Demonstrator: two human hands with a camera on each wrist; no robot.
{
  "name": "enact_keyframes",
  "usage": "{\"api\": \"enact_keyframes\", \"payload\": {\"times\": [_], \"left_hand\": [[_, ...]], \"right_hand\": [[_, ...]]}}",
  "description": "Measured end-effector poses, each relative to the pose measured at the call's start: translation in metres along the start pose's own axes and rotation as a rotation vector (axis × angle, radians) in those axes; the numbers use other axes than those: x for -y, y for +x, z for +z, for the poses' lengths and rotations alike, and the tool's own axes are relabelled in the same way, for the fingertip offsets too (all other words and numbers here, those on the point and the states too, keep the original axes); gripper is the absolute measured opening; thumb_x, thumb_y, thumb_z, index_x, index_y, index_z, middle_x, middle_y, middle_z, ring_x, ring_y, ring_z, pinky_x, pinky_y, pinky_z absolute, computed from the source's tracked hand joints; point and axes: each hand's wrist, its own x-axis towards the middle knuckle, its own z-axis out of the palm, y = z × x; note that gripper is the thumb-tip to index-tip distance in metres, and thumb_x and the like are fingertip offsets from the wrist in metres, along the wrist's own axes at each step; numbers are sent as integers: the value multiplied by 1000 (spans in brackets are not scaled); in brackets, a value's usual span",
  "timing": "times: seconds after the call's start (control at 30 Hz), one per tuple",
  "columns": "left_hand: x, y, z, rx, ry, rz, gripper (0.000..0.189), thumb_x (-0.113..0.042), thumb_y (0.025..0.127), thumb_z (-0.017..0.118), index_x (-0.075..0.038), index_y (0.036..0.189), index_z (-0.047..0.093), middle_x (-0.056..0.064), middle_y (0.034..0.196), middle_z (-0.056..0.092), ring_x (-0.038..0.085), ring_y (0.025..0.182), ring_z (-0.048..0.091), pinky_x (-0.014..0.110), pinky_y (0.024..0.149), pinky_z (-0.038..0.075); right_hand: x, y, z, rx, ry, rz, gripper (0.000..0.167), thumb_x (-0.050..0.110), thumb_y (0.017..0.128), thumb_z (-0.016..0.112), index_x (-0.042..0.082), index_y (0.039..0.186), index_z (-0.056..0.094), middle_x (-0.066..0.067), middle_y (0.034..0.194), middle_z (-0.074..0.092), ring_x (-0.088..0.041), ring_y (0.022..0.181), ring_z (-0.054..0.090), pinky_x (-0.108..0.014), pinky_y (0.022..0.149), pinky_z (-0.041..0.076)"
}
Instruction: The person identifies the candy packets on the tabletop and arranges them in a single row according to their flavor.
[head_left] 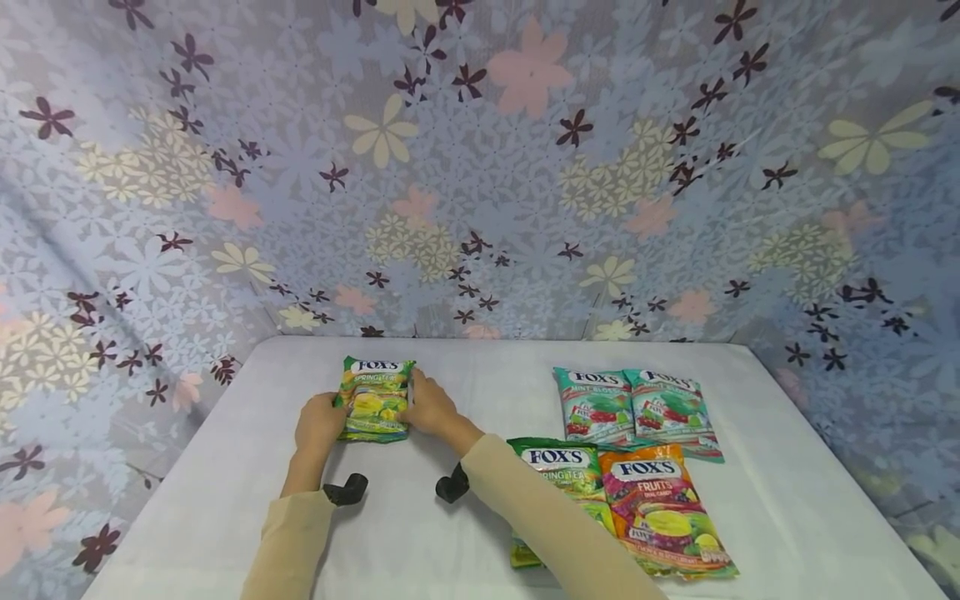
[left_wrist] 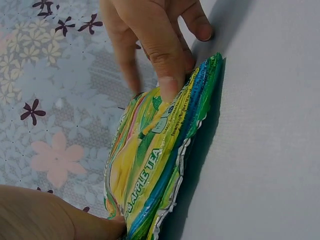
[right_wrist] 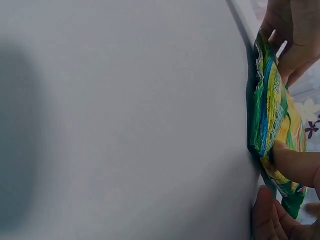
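Observation:
A green-and-yellow Fox's Spring Tea candy bag [head_left: 372,404] lies at the left back of the white table, held at both side edges. My left hand [head_left: 318,421] grips its left edge; in the left wrist view the left thumb [left_wrist: 95,225] is against the bag [left_wrist: 150,155]. On the right edge is my right hand [head_left: 433,406]. From the right wrist view, the right thumb [right_wrist: 295,162] lies on the bag's front [right_wrist: 280,110], with fingers near the table beside the edge. The bag's underside is hidden.
To the right, two teal Fox's mint candy bags [head_left: 596,408] lie side by side. In front of them lie another green Spring Tea bag [head_left: 558,458], partly covered by the right sleeve [head_left: 540,521], and an orange Fox's Fruits bag [head_left: 663,517]. Flowered cloth [head_left: 480,167] hangs behind the table.

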Motion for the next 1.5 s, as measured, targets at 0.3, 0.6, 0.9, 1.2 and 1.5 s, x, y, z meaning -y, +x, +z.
{"api": "enact_keyframes", "payload": {"times": [0.3, 0.6, 0.9, 1.2, 1.5], "left_hand": [[3, -1, 7, -14, 29, 32, 42, -9, 95, 56, 14, 129, 50, 35, 126, 51, 48, 116, 50, 57, 93, 42], [6, -9, 14, -121, 15, 57, 49, -9, 93, 58, 13, 135, 44, 37, 122, 50, 50, 112, 50, 58, 88, 44], [-22, -35, 7, -239, -76, 232, 53, -7, 89, 61, 8, 137, 43, 32, 118, 54, 46, 107, 53, 55, 84, 46], [-57, -65, 30, -151, -22, 384, 46, -13, 89, 68, 3, 130, 54, 21, 111, 62, 29, 83, 64, 42, 63, 53], [-79, -93, 49, 3, -80, 454, 48, -15, 90, 68, -3, 134, 52, 14, 105, 65, 24, 86, 66, 39, 67, 53]], "right_hand": [[-2, -6, 2, 81, -192, -51, 66, 36, 93, 64, 17, 150, 38, -11, 109, 50, -18, 86, 47, -31, 65, 42], [-9, -15, 2, 120, -63, -61, 66, 29, 92, 65, 15, 150, 37, -18, 126, 48, -28, 109, 51, -41, 87, 47], [-15, -32, -21, 124, 121, -136, 61, 21, 93, 65, 2, 144, 39, -18, 120, 55, -27, 107, 56, -38, 86, 48], [-25, -61, -55, 51, 181, -174, 68, 14, 93, 64, 3, 150, 27, -21, 122, 54, -24, 91, 61, -37, 77, 51], [-63, -102, -76, 20, 283, -177, 65, 14, 93, 65, 6, 148, 31, -20, 120, 56, -25, 91, 63, -35, 70, 54]]}}
